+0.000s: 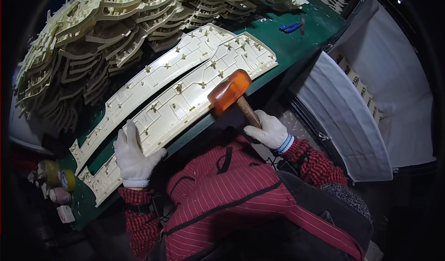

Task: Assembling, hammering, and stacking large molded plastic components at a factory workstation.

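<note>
Two long cream plastic panels lie side by side on the green table, their ribbed, clip-studded faces up. On the nearer panel [178,104], my left hand [133,156] in a white glove presses near its left part, fingers stretched out and thumb apart. My right hand [270,132], also gloved, is closed round the wooden handle of a mallet [230,92]. Its translucent orange head is at the panel's near edge, right of the middle; I cannot tell whether they touch. Just behind lies the farther panel [139,82], which no hand touches.
A tall heap of similar cream panels [125,24] fills the back of the table [320,20]. Blue-handled cutters [290,27] lie at the back right. Tape rolls [67,180] sit by the left edge. On the right, a bin lined with white cloth [347,117] holds cream parts.
</note>
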A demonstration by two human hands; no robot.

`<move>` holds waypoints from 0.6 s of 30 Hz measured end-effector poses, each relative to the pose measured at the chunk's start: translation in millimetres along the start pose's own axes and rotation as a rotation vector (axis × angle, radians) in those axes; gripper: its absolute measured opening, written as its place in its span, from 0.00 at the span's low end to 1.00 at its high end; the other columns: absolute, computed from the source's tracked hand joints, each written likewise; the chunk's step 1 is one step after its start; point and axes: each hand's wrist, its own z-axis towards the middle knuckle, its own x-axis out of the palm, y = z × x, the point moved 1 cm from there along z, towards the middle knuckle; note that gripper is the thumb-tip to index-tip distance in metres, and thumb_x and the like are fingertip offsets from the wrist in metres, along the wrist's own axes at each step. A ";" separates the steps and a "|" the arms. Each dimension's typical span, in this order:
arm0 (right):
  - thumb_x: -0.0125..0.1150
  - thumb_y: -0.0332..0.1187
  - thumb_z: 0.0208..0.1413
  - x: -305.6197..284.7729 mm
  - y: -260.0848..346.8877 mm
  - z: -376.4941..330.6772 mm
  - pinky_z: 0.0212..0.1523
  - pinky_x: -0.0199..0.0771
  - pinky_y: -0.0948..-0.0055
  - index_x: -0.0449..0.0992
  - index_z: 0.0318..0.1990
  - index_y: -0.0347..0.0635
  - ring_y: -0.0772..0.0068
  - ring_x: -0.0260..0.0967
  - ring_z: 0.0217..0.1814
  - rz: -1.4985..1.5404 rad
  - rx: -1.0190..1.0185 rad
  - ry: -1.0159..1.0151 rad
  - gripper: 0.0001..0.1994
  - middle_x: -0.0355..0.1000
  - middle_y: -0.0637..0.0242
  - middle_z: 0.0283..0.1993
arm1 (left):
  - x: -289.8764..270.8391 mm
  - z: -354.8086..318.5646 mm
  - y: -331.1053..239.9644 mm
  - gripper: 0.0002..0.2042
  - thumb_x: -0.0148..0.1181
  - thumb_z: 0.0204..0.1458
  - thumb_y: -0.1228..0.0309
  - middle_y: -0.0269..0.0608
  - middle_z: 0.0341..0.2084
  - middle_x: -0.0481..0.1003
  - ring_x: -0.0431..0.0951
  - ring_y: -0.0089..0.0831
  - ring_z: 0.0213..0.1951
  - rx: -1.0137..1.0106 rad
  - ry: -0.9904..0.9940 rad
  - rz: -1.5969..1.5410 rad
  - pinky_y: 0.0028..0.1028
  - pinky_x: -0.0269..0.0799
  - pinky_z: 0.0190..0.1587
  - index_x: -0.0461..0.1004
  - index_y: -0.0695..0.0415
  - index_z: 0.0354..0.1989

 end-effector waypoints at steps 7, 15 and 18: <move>0.66 0.41 0.61 -26.1 28.7 7.9 0.45 0.80 0.60 0.71 0.60 0.35 0.60 0.81 0.38 0.710 -0.347 -0.286 0.25 0.80 0.56 0.39 | 0.8 5.2 3.9 0.58 0.82 0.27 0.49 0.59 0.48 0.68 0.70 0.55 0.47 -0.020 0.050 -0.042 0.52 0.71 0.51 0.62 0.61 0.70; 0.68 0.44 0.59 41.2 54.6 17.6 0.40 0.81 0.59 0.72 0.57 0.37 0.51 0.81 0.35 -0.058 -0.585 0.300 0.25 0.79 0.52 0.36 | 12.9 3.4 2.0 0.50 0.75 0.37 0.45 0.65 0.53 0.67 0.68 0.58 0.54 0.207 -0.071 0.035 0.57 0.58 0.64 0.65 0.56 0.69; 0.70 0.46 0.57 39.1 75.9 18.7 0.40 0.80 0.59 0.73 0.57 0.38 0.48 0.80 0.37 -0.306 -0.488 0.386 0.26 0.79 0.49 0.36 | 19.0 2.5 8.7 0.48 0.73 0.40 0.43 0.67 0.55 0.67 0.68 0.60 0.56 0.188 -0.085 0.048 0.57 0.58 0.65 0.65 0.56 0.69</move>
